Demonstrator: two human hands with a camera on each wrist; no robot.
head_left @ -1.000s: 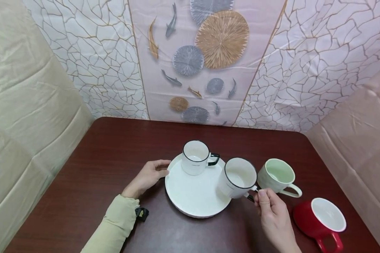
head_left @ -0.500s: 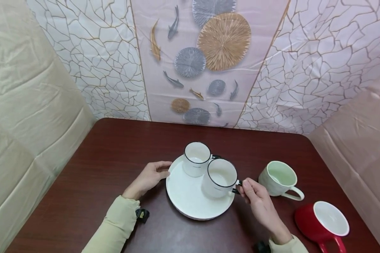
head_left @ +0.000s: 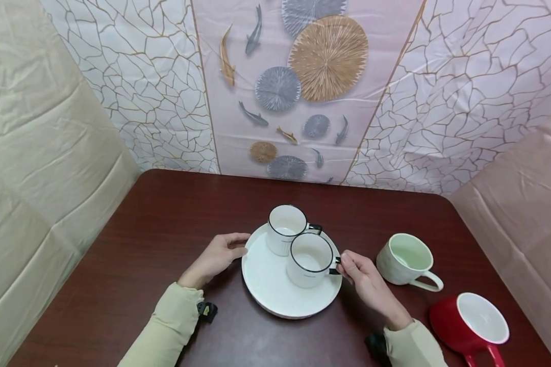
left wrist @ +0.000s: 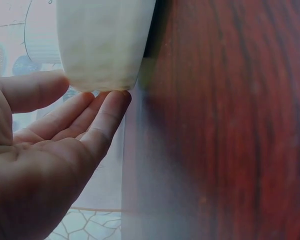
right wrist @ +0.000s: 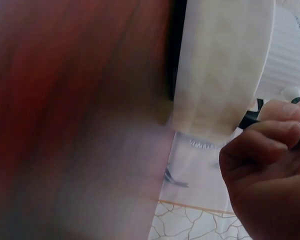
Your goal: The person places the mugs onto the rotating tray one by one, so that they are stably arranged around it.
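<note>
In the head view, a round white tray [head_left: 268, 290] with a shallow wall lies on the table. A white mug with a black rim [head_left: 280, 244] stands toward its back. My right hand [head_left: 369, 283] pinches the black handle of a second such mug [head_left: 308, 272], which is upright over the tray's right half, close in front of the first. At the tray's left edge my left hand [head_left: 216, 257] touches the wall; in the left wrist view its fingers [left wrist: 107, 117] are extended, fingertips against the side. The right wrist view shows curled fingers [right wrist: 270, 135] at the handle, beside the tray wall [right wrist: 225, 65].
To the right of the tray stands a pale green mug [head_left: 404, 262], its handle toward the front right. Nearer the right edge of the dark wooden table [head_left: 188, 204] is a red mug with a white inside [head_left: 464, 326]. Patterned cloth [head_left: 165, 92] hangs behind the table.
My right hand has carried the second mug leftward, from the tray's right edge to over the tray beside the first mug. The left hand stays at the tray's edge.
</note>
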